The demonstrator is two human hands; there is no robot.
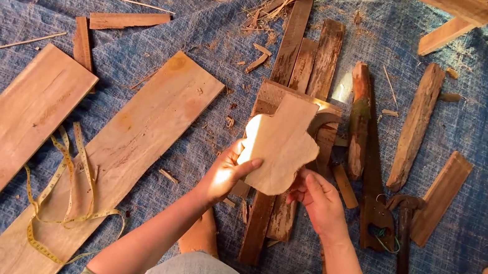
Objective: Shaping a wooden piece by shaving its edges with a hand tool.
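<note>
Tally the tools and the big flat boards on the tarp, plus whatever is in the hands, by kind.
Wide pale boards: 2
Yellow tape measure: 1
Handsaw: 1
Hammer: 1
Cut-out wooden shape, held by left hand and right hand: 1
Total: 6

A pale, flat piece of wood cut to a lobed, cross-like outline (279,145) sits at the centre of the frame, held up above the blue tarp with its broad face toward the camera. Its surface is smooth and unpainted, sunlit along the left edge, with rounded lobes at left, right and bottom.
</note>
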